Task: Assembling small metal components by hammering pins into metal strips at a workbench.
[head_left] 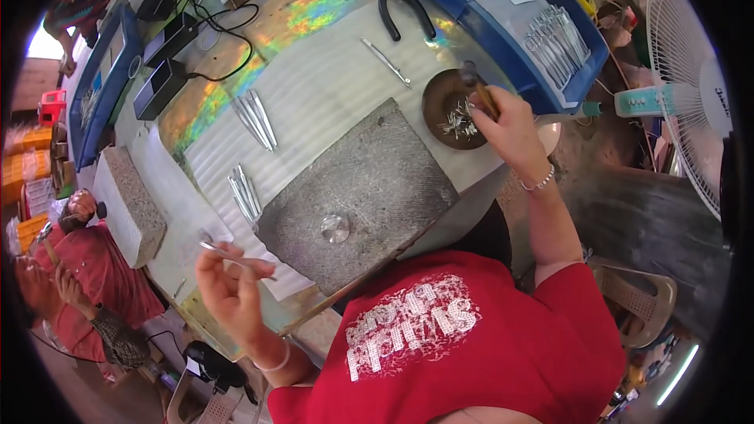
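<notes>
My left hand (232,294) is closed on a slim silver forceps-like metal piece (229,254), held off the near left corner of a grey slab (377,165). A small round metal disc (335,228) sits on the slab's near part. At the right, my right hand (510,129) grips a hammer (487,100) by its wooden handle, the dark head pointing away from me. Its fingertips are over a brown bowl (437,119) holding several small silver pins (459,122); whether they pinch a pin cannot be made out.
Silver metal pieces (255,122) lie left of the slab, with more (245,195) against its edge. Black-handled pliers (402,4) and a thin tool (385,61) lie beyond. A blue tray (503,31) holds scissor-like tools. A co-worker (102,283) holds a hammer at left. A fan (691,86) stands right.
</notes>
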{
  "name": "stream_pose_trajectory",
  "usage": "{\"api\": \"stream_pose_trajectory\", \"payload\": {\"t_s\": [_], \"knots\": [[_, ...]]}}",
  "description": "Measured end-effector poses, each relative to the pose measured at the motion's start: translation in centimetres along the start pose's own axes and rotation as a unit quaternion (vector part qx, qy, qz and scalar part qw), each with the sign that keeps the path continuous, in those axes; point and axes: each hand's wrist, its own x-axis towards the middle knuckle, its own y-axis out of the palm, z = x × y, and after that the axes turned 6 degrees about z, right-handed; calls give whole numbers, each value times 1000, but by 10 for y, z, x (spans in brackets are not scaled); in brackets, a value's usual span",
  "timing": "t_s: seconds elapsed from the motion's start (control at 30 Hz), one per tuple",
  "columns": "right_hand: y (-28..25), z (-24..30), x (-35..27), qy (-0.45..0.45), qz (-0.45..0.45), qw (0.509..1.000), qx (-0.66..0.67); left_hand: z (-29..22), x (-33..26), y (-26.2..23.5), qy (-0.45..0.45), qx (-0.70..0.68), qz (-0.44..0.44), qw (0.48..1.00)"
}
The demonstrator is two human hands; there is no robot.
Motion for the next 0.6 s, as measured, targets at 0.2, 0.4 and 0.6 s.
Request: {"api": "stream_pose_trajectory", "payload": {"t_s": [0.2, 0.4, 0.6], "knots": [[15, -2, 20, -50, 21, 986, -158, 19, -10, 51, 114, 64, 30, 991], [15, 9, 34, -24, 80, 973, -217, 30, -15, 62, 106, 146, 53, 982], [9, 7, 44, -49, 131, 968, -207, 27, -16, 55, 69, 187, 68, 978]]}}
